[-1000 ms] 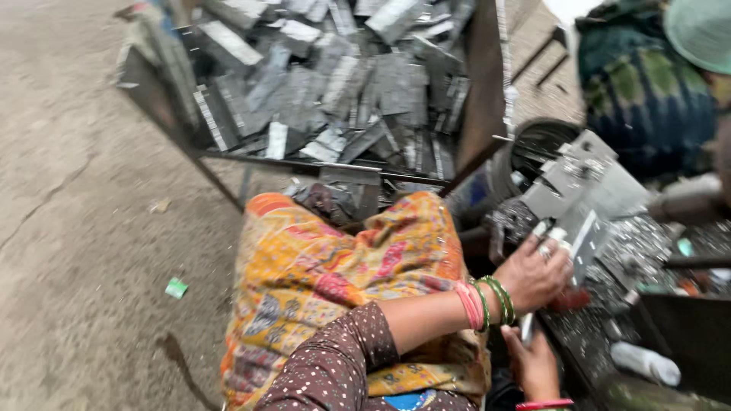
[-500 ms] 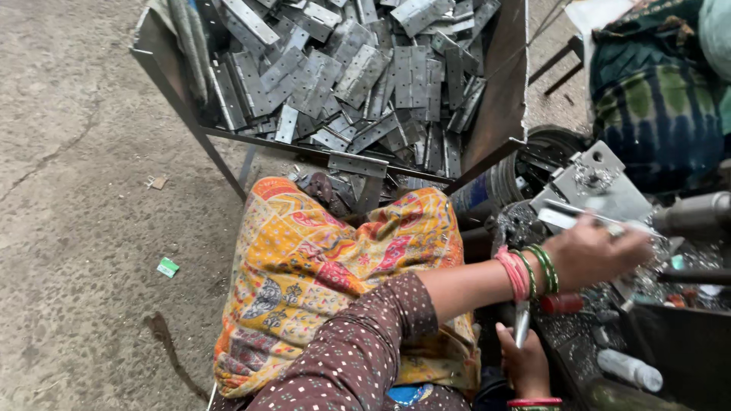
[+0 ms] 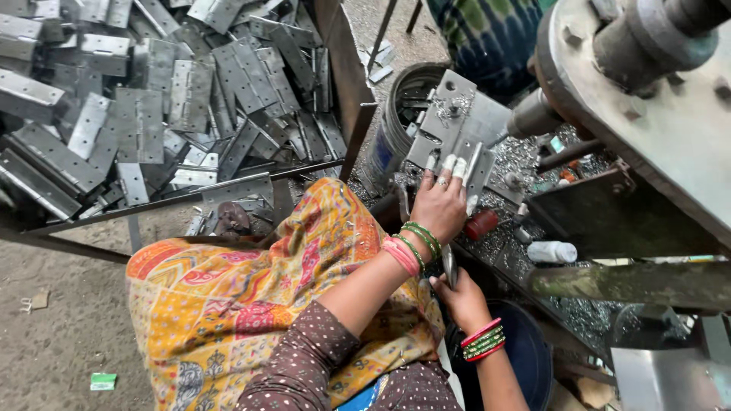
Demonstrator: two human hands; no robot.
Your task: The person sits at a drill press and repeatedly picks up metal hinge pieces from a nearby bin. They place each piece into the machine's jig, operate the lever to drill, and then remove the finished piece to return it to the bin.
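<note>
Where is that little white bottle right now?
The white bottle lies on its side on the cluttered bench, right of centre in the head view, just right of the small red cap and the left hand.

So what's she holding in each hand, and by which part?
Left hand presses a grey hinge plate at its near edge. Right hand grips a thin metal piece by its lower end.

A heap of grey metal hinges (image 3: 175,99) is seen piled in a bin; a white bottle (image 3: 553,252) lies by metal shavings, and what may be a red cap (image 3: 481,224) is spotted nearby.
</note>
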